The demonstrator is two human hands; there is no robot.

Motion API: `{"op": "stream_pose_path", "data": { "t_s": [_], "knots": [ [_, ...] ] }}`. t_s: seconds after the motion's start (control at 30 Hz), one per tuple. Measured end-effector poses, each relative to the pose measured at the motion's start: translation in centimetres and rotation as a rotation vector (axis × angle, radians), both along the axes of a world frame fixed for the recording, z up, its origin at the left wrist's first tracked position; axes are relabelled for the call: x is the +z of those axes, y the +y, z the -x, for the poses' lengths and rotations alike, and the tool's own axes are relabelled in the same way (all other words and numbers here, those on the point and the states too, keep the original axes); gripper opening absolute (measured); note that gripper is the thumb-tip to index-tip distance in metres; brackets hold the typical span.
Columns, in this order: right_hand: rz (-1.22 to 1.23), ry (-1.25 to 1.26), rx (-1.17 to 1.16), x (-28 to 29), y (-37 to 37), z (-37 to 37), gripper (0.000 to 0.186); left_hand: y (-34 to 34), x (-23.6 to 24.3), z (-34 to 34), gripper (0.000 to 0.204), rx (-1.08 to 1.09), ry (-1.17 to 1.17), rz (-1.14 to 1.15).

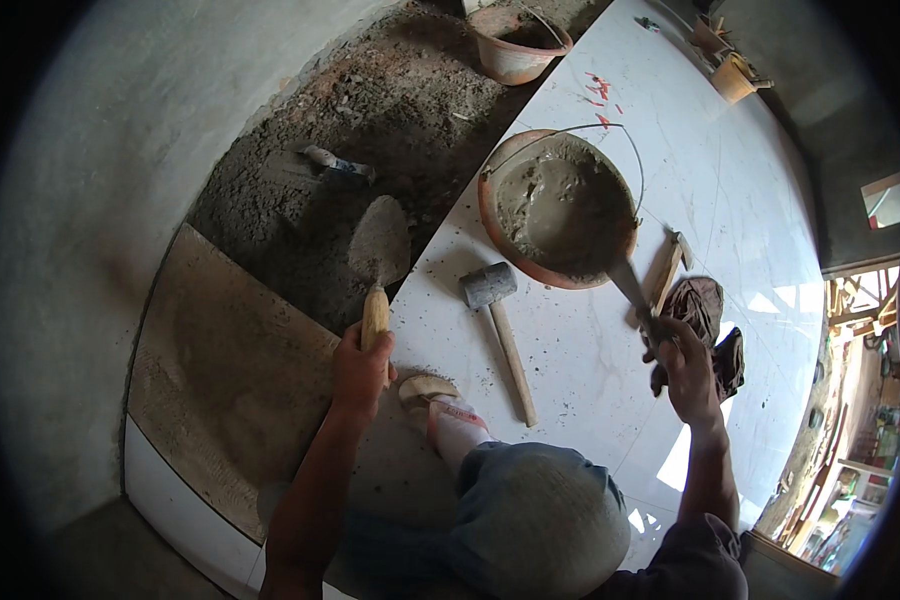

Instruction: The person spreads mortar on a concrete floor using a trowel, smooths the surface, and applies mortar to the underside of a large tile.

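My left hand (361,368) is closed around the wooden handle of a trowel (380,243). Its pointed, mortar-smeared blade hovers over or rests on the dark, damp mortar bed (280,220); I cannot tell which. In my right hand (686,372) is a grey narrow-bladed tool (630,283), its far end at the near right rim of a bucket (485,215). Wet grey cement slurry (565,205) fills much of that bucket, whose wire handle leans to the far right. Between my hands, a mallet (488,286) with a black head and wooden handle lies on white tiles.
Beside my right hand lie a dark cloth (695,305) and a wooden-handled hammer (665,270). A brown, dusty slab (230,370) borders the mortar, on which another tool (338,165) lies. Farther off are a second bucket (518,62), red fragments (598,88) and a yellowish container (733,80). A wall (100,250) runs along the left.
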State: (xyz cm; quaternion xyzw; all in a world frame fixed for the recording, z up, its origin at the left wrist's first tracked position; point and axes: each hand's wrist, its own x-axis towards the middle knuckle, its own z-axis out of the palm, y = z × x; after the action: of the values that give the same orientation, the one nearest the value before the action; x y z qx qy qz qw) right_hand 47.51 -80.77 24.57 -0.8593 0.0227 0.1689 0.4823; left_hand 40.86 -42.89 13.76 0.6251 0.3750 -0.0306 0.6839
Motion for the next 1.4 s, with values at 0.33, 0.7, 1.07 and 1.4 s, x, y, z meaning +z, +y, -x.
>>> {"op": "stream_pose_path", "data": {
  "t_s": [0.33, 0.7, 1.07, 1.4],
  "knots": [
    [-0.497, 0.205, 0.334, -8.7, 16.5, -1.8, 0.045, 5.7, 1.8, -2.0, 0.028, -0.042, -0.020, -0.035],
    [0.087, -0.334, 0.505, -14.0, 30.6, -1.9, 0.056, 8.1, 0.8, -3.9, 0.044, -0.018, 0.045, -0.452],
    [0.214, -0.253, 0.450, -16.3, 34.5, -8.1, 0.047, 7.8, 1.4, -1.9, 0.039, -0.101, 0.076, -0.276],
    [0.131, -0.217, 0.403, -17.9, 33.0, -9.7, 0.039, 6.2, -1.3, 3.1, 0.026, 0.010, 0.266, -0.160]
  ]
}}
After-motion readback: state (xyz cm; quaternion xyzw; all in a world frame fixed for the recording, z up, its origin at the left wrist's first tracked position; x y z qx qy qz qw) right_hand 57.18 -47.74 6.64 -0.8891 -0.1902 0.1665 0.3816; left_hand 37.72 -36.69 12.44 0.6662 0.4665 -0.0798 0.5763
